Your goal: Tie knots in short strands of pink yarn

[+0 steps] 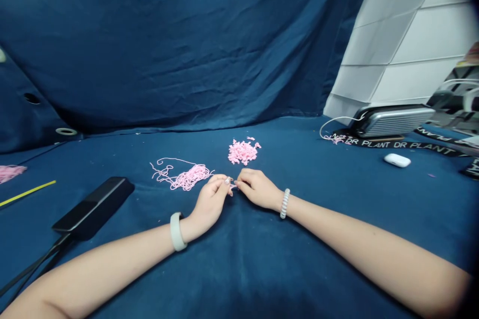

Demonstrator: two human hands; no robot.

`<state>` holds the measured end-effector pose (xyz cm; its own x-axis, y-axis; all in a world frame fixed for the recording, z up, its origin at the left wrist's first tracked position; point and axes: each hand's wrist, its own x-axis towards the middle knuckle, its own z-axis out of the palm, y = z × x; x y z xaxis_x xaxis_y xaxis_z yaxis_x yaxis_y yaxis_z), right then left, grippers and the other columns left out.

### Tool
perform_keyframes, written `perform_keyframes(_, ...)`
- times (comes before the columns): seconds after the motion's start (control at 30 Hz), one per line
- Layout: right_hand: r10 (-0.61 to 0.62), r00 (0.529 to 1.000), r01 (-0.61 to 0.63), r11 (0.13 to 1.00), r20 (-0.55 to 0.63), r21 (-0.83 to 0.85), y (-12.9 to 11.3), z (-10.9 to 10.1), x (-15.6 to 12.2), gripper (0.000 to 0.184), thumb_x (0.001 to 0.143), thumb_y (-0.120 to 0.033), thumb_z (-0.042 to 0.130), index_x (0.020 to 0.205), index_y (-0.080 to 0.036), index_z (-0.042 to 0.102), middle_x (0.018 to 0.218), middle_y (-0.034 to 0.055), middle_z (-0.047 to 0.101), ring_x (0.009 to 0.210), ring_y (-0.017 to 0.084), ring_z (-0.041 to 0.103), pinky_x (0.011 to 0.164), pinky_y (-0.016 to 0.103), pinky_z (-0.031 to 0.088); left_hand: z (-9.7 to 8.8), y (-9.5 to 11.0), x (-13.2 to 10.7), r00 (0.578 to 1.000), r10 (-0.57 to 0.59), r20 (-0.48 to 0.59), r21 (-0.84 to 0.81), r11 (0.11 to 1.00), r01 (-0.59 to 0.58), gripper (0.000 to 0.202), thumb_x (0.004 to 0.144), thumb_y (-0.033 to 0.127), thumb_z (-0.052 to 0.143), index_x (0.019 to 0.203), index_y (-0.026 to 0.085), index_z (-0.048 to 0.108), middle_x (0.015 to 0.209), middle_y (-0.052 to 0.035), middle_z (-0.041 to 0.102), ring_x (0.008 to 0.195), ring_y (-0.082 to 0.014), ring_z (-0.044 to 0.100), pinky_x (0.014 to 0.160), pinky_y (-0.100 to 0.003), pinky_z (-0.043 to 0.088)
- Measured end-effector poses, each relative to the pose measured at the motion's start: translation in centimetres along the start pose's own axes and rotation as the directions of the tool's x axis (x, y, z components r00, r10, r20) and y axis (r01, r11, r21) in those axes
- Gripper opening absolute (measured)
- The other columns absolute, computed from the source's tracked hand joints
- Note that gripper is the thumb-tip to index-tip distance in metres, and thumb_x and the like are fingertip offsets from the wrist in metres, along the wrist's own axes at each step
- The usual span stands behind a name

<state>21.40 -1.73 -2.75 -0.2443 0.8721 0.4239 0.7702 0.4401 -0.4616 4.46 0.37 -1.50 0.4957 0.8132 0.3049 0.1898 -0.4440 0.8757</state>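
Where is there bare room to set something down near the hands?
Bare navy cloth lies between the forearms, below the left hand and right hand, and between the pink snipped-yarn pile and white earbud case. It is crowded around the hands, where the pile and the looped pink yarn sit close.

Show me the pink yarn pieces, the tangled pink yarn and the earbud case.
Pink yarn pieces (242,152), head view, pile's middle.
Tangled pink yarn (190,178), head view, bunched part.
Earbud case (397,160), head view, its top.

TEXT: "DR PLANT", repeated along length | CARRIER: black lanyard strap | PRINT: white capitals | POSITION: strap lying on blue cloth, right side of view | STATUS: legible
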Motion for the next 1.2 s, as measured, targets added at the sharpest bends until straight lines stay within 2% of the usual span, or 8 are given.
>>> perform_keyframes(0.17,0.036,0.999,-0.028,0.977,0.033,-0.214,-0.05,0.28,-0.15,0.021,0.088,-0.022,0.043,0.079,-0.015,0.061,0.081,0.0037,0.059,0.073,0.014,0.056,0.066,0.026,0.039,-0.04,-0.10,0.10,0.999,-0.036,0.005,-0.020,0.999,0.036,0.035,0.086,0.036,0.045,0.057,0.017,0.052,0.087,-0.0058,0.057,0.089,-0.0191,0.052,0.081,-0.029,0.038)
perform_keyframes(0.3,0.045,0.998,-0.034,0.976,0.046,-0.215,0.03,0.32,-0.12,0.020,0.088,-0.021,0.044,0.078,-0.016,0.060,0.080,0.0033,0.059,0.070,0.013,0.055,0.064,0.025,0.038,0.03,-0.31,0.09,0.999,-0.002,0.035,-0.051,0.999,0.004,0.035,0.086,0.037,0.046,0.058,0.017,0.052,0.089,-0.0065,0.057,0.092,-0.0198,0.052,0.083,-0.031,0.039)
perform_keyframes(0.43,-0.008,0.989,-0.001,0.998,-0.148,-0.059,0.08,0.05,-0.17,0.021,0.089,-0.020,0.041,0.075,-0.016,0.056,0.077,0.0034,0.056,0.073,0.013,0.053,0.068,0.026,0.041,0.23,-0.36,0.08,0.997,-0.083,0.003,-0.143,0.986,0.083,0.028,0.086,0.040,0.045,0.071,0.017,0.053,0.082,-0.0045,0.058,0.086,-0.0182,0.053,0.079,-0.030,0.040)
perform_keyframes(0.57,-0.080,0.955,0.094,0.995,-0.284,0.035,-0.02,-0.17,-0.40,0.020,0.090,-0.018,0.039,0.073,-0.017,0.051,0.076,0.0036,0.052,0.071,0.014,0.050,0.066,0.026,0.041,0.59,-0.49,0.07,0.980,-0.198,0.022,-0.332,0.923,0.193,0.026,0.080,0.037,0.057,0.097,0.019,0.047,0.102,-0.0060,0.059,0.087,-0.0160,0.057,0.075,-0.028,0.043)
perform_keyframes(0.7,-0.133,0.959,0.148,0.988,-0.252,0.042,-0.18,-0.17,-0.53,0.018,0.090,-0.018,0.039,0.075,-0.018,0.051,0.078,0.0044,0.053,0.074,0.015,0.050,0.069,0.028,0.042,0.75,-0.78,0.09,0.979,-0.176,0.104,-0.372,0.906,0.203,0.035,0.078,0.033,0.061,0.105,0.017,0.047,0.093,-0.0059,0.063,0.082,-0.0141,0.058,0.078,-0.028,0.043)
perform_keyframes(0.93,-0.171,0.968,0.174,0.985,-0.186,0.003,-0.24,-0.13,-0.56,0.018,0.090,-0.018,0.039,0.078,-0.016,0.053,0.081,0.0050,0.054,0.076,0.014,0.051,0.071,0.027,0.043,0.56,-0.83,0.06,0.979,-0.181,0.092,-0.360,0.911,0.202,0.043,0.080,0.032,0.059,0.118,0.017,0.043,0.076,0.0004,0.060,0.077,-0.0131,0.057,0.077,-0.028,0.042)
perform_keyframes(1.07,-0.190,0.980,0.182,0.977,-0.064,-0.112,-0.17,0.10,-0.54,0.019,0.090,-0.020,0.040,0.082,-0.016,0.056,0.082,0.0047,0.056,0.076,0.014,0.052,0.070,0.026,0.042,0.59,-0.63,0.17,0.984,-0.164,0.076,-0.341,0.923,0.180,0.033,0.080,0.031,0.058,0.109,0.016,0.050,0.091,-0.0044,0.061,0.083,-0.0147,0.057,0.077,-0.028,0.043)
perform_keyframes(1.2,-0.161,0.985,0.172,0.963,0.065,-0.207,-0.07,0.38,-0.56,0.021,0.091,-0.022,0.039,0.087,-0.015,0.058,0.081,0.0046,0.058,0.073,0.014,0.053,0.067,0.026,0.042,0.57,-0.85,0.32,0.988,-0.138,0.063,-0.249,0.957,0.150,0.017,0.081,0.030,0.055,0.089,0.015,0.058,0.085,-0.0042,0.061,0.079,-0.0151,0.055,0.074,-0.029,0.043)
